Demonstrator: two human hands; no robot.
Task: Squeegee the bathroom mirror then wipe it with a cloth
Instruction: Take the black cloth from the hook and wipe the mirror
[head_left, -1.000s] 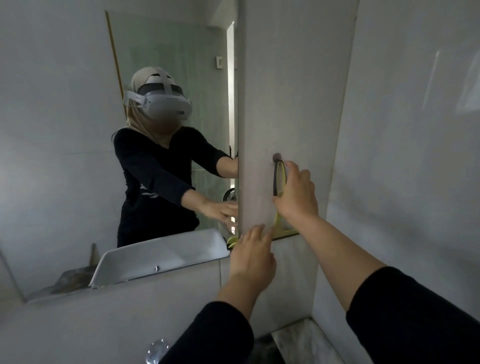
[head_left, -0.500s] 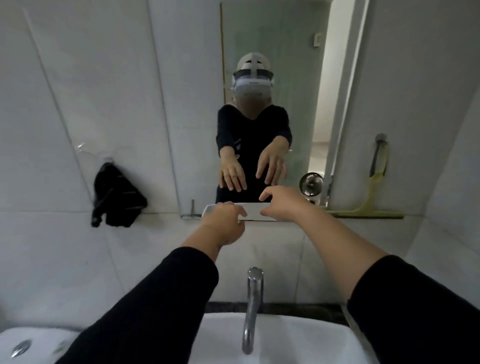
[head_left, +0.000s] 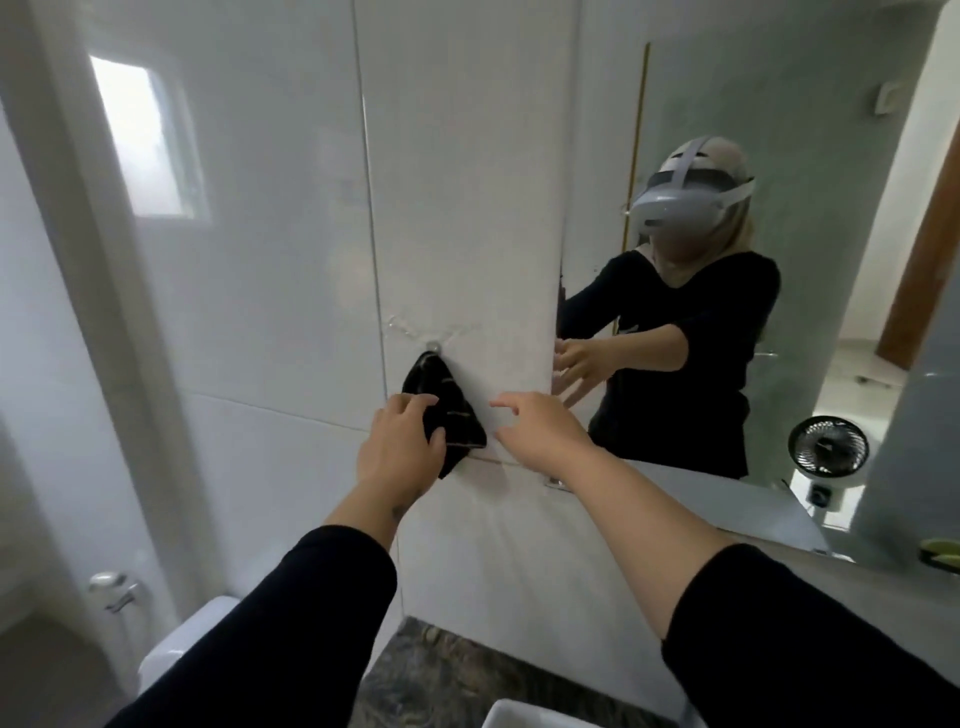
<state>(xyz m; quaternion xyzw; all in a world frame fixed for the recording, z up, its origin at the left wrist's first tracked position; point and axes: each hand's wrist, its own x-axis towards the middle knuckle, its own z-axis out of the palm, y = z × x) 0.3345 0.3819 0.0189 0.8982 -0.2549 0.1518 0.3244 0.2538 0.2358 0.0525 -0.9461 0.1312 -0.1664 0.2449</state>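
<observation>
The black cloth (head_left: 444, 402) hangs from a small metal hook (head_left: 432, 346) on the white tiled wall (head_left: 291, 260), left of the mirror (head_left: 753, 156). The left hand (head_left: 397, 449) is at the cloth's left edge: fingers (head_left: 415, 402) curl over the upper fold and the thumb presses into the lower part, so the fabric lies between thumb and fingers. Whether the grip is fully closed cannot be determined. The right hand (head_left: 537, 428) is just to the right of the cloth, fingers spread and slightly bent, holding nothing; its fingertips point toward the cloth's right edge but appear apart from it. A yellow-green item at the far right edge may be the squeegee; it is too cropped to confirm. A small black fan (head_left: 827, 446) appears in the mirror's lower right
</observation>
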